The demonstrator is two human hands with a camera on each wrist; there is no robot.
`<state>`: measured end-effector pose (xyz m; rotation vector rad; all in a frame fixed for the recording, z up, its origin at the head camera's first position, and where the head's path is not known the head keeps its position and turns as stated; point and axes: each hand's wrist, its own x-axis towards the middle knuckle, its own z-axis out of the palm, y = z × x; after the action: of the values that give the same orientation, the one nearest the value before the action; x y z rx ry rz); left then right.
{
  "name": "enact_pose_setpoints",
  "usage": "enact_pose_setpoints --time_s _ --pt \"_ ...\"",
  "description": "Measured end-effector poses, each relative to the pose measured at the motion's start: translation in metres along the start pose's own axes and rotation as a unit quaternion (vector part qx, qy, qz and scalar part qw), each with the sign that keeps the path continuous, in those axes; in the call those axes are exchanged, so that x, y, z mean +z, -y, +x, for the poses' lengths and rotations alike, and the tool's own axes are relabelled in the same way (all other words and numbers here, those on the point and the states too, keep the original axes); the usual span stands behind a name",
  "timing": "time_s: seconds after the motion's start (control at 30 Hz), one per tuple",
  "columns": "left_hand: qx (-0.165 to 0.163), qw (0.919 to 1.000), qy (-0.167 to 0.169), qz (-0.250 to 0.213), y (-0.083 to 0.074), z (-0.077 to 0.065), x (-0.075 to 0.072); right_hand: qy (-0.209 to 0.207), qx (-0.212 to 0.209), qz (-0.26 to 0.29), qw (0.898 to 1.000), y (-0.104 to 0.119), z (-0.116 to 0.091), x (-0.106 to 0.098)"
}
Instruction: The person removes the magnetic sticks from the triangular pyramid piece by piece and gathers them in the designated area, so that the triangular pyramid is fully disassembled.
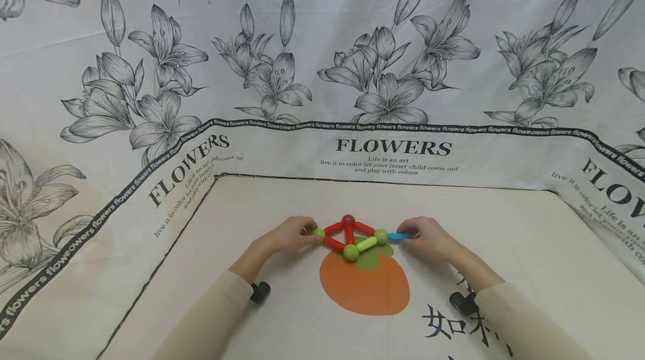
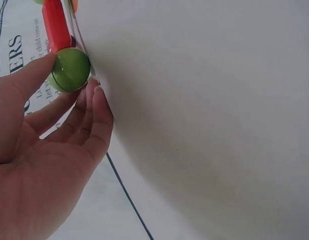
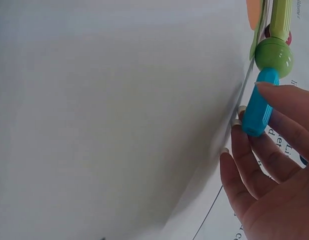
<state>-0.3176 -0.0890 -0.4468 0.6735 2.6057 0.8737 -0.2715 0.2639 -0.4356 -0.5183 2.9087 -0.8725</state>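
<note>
A flat frame of toy rods and balls lies mid-table. Its red rods (image 1: 333, 243) and one yellow-green rod (image 1: 367, 244) join a red ball (image 1: 348, 219) and three green balls (image 1: 350, 252), forming two triangles that share a red rod. With thumb and fingers my left hand (image 1: 296, 233) pinches the leftmost green ball (image 2: 70, 70). On the opposite side my right hand (image 1: 428, 237) pinches a blue rod (image 3: 260, 102) between thumb and fingers. That rod's inner end meets the rightmost green ball (image 3: 274, 57); in the right wrist view its outer end is free.
The pale tablecloth (image 1: 282, 321) bears an orange persimmon print (image 1: 365, 287) below the frame and black characters to the right. Flower-printed curtains (image 1: 383, 102) enclose the back and sides. A black wrist camera (image 1: 260, 292) sits on the left wrist, another (image 1: 463, 303) on the right.
</note>
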Motion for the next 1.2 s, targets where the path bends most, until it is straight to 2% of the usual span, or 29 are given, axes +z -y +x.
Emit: enact_pose_setpoints --time_s 0.23,0.4,0.5,0.7,1.03,1.2 --pt "-0.004 1.0000 0.002 -0.003 -0.001 0.000 -0.001 -0.005 -0.011 -0.013 1.000 0.009 0.001 -0.004" --pt "0.001 1.0000 0.002 0.000 0.000 0.000 -0.002 -0.032 -0.039 -0.018 0.999 0.029 0.006 -0.008" --pt "0.004 1.0000 0.004 0.001 0.001 -0.001 -0.002 -0.034 -0.053 -0.010 0.998 0.042 0.012 -0.006" --pt "0.008 0.9999 0.011 -0.001 0.001 -0.002 -0.003 -0.012 -0.067 0.016 0.998 0.058 0.029 0.008" --pt "0.014 0.9998 0.013 -0.006 -0.001 -0.001 -0.003 0.003 -0.091 0.043 0.995 0.069 0.053 0.031" --pt "0.016 0.9998 0.011 -0.009 -0.001 -0.002 -0.004 0.013 -0.118 0.043 0.992 0.076 0.062 0.040"
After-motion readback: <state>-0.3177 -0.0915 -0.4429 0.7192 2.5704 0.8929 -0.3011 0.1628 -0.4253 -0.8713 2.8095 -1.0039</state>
